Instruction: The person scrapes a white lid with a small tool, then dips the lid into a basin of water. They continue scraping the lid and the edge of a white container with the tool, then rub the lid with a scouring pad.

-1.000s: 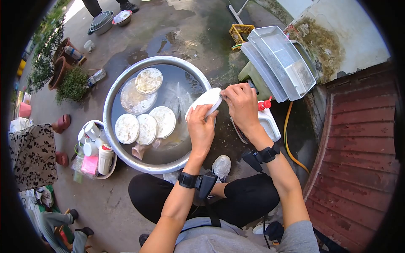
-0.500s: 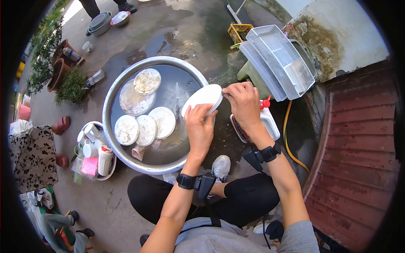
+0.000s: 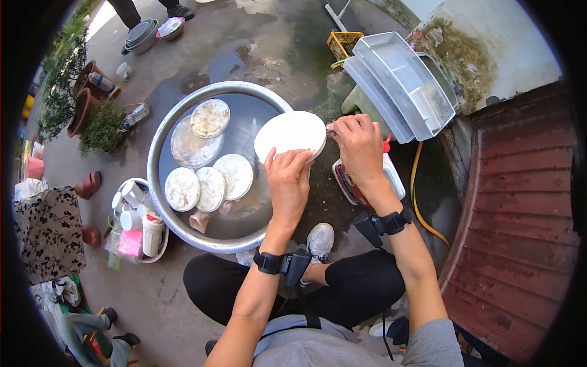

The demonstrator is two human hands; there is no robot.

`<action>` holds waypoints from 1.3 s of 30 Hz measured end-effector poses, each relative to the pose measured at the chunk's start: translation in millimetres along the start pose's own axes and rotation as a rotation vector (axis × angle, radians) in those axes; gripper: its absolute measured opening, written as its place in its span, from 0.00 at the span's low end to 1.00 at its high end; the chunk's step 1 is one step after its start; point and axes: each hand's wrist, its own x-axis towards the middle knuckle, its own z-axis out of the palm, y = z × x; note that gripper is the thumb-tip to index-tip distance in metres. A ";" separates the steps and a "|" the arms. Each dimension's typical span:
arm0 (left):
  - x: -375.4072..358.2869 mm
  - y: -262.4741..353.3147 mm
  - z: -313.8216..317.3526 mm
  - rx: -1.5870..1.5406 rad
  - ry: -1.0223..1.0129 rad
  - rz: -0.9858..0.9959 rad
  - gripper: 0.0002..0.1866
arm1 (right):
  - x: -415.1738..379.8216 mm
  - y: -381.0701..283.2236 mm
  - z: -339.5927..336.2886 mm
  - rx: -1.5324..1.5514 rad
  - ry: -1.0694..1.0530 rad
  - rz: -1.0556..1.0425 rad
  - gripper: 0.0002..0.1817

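My left hand (image 3: 287,186) is closed on the near edge of a white round lid (image 3: 288,133), tilted over the right side of a large metal basin (image 3: 226,246). At the lid's right rim, my right hand (image 3: 359,147) is pinched; whatever sits between its fingertips is too small to make out. Grayish water fills the basin. Several round white lids (image 3: 182,189) with brown stains lie in it, some overlapping. A small pinkish piece (image 3: 199,221) is near the basin's front edge.
Left of the basin, a tub holds white mugs (image 3: 131,193) and a lidded cup (image 3: 152,233). A white jug (image 3: 392,178) stands under my right hand, near clear plastic bins (image 3: 400,85) and a yellow hose (image 3: 420,214). Another person's legs (image 3: 125,12) show at the back.
The lid has tipped so that more of its white face shows, and it has shifted slightly left. My right hand has stayed by its rim, moving slightly.
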 end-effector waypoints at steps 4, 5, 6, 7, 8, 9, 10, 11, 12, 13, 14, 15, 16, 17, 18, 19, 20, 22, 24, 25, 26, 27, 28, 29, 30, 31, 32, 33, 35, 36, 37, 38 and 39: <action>-2.9 1.9 7.7 0.085 0.029 0.088 0.09 | 6.4 -5.5 -14.0 -0.037 0.005 -0.019 0.08; -3.1 0.5 8.5 0.085 0.029 0.087 0.09 | 6.3 -7.9 -15.8 0.017 -0.028 -0.062 0.08; -3.2 -1.0 8.9 0.103 0.041 0.078 0.10 | 5.5 -11.9 -15.7 0.018 -0.029 -0.062 0.08; -3.4 -2.4 8.8 0.122 0.053 0.068 0.10 | 4.4 -17.4 -14.6 0.062 -0.068 -0.113 0.08; -3.5 -3.7 8.0 0.124 0.052 0.066 0.10 | 4.6 -21.8 -13.0 0.108 -0.107 -0.164 0.08; -3.5 -4.4 6.1 0.128 0.061 0.063 0.10 | 6.0 -24.2 -11.6 0.109 -0.096 -0.179 0.07; -3.4 -4.5 4.8 0.131 0.070 0.062 0.10 | 6.7 -22.8 -9.4 0.111 -0.097 -0.179 0.07; -3.4 -4.1 4.5 0.131 0.069 0.062 0.10 | 7.6 -19.0 -6.3 0.102 -0.079 -0.147 0.07; -3.3 -3.7 4.4 0.122 0.074 0.079 0.10 | 7.9 -15.0 -3.4 0.092 -0.061 -0.115 0.07; -3.2 -3.4 4.4 0.113 0.078 0.096 0.10 | 6.9 -10.8 -0.3 0.091 -0.061 -0.116 0.07; -3.7 -2.5 5.4 0.113 0.079 0.096 0.10 | 5.2 -6.6 3.1 0.064 -0.041 -0.082 0.07; -4.6 -1.2 7.4 0.103 0.079 0.092 0.10 | 5.8 -6.1 3.2 0.038 -0.021 -0.048 0.07; -5.3 -0.6 8.9 0.093 0.078 0.088 0.10 | 5.0 -7.4 2.6 0.038 -0.022 -0.048 0.07; -5.6 -1.4 9.3 0.090 0.077 0.087 0.10 | 2.6 -10.2 1.0 0.058 -0.035 -0.072 0.07; -5.5 -2.9 9.0 0.100 0.072 0.060 0.10 | 1.2 -14.3 -2.1 0.077 -0.049 -0.094 0.06; -5.1 -4.4 8.4 0.111 0.069 0.033 0.10 | 1.2 -20.0 -4.8 0.075 -0.050 -0.093 0.06; -4.8 -5.4 7.6 0.111 0.069 0.033 0.10 | 1.8 -27.0 -7.0 0.106 -0.052 -0.114 0.07; -4.3 -7.2 5.3 0.057 0.086 -0.016 0.10 | 3.0 -29.5 -5.8 0.139 -0.051 -0.137 0.07; -5.1 -8.2 2.9 0.039 0.066 -0.022 0.11 | 4.4 -23.1 1.9 0.147 -0.027 -0.066 0.07; -4.9 -8.6 2.8 0.016 0.045 -0.026 0.12 | 5.1 -18.4 3.9 0.091 -0.014 -0.021 0.08; -6.2 -9.3 4.2 0.016 0.047 -0.024 0.12 | 4.6 -14.1 5.1 0.091 -0.011 -0.023 0.08; -8.3 -10.7 6.7 -0.010 0.021 -0.072 0.11 | 4.9 -10.7 5.1 0.078 0.017 0.039 0.09; -9.9 -12.5 8.9 -0.037 -0.008 -0.122 0.10 | 4.3 -7.8 4.1 0.066 0.043 0.102 0.09; -10.4 -16.1 10.7 -0.037 -0.010 -0.122 0.10 | 2.0 -5.0 0.2 0.056 0.035 0.155 0.10; -8.7 -18.8 11.6 -0.188 -0.022 -0.270 0.10 | 2.0 -3.6 -4.0 0.055 0.033 0.157 0.10; -7.9 -20.4 12.7 -0.340 -0.034 -0.417 0.10 | 2.3 -1.6 -7.9 0.049 0.052 0.205 0.10; -7.7 -20.9 13.5 -0.344 -0.036 -0.416 0.10 | 2.6 1.1 -10.6 0.042 0.073 0.251 0.10; -5.2 -18.0 11.2 -0.511 -0.060 -0.534 0.09 | 1.8 3.5 -11.6 0.062 0.039 0.272 0.11; -1.4 -10.6 5.0 -0.705 -0.124 -0.705 0.09 | -1.2 5.4 -9.6 0.107 0.011 0.243 0.10; -2.1 -11.3 6.3 -0.704 -0.125 -0.705 0.09 | -2.4 5.3 -7.8 0.156 -0.019 0.213 0.10; -3.8 -13.5 8.5 -0.755 -0.098 -0.692 0.10 | -2.2 4.7 -5.5 0.180 -0.028 0.186 0.10; -5.4 -15.7 10.2 -0.805 -0.071 -0.679 0.10 | -2.5 3.5 -4.6 0.182 -0.028 0.186 0.10; -5.8 -17.5 10.8 -0.803 -0.070 -0.680 0.10 | -1.1 0.7 -5.9 0.168 -0.032 0.168 0.10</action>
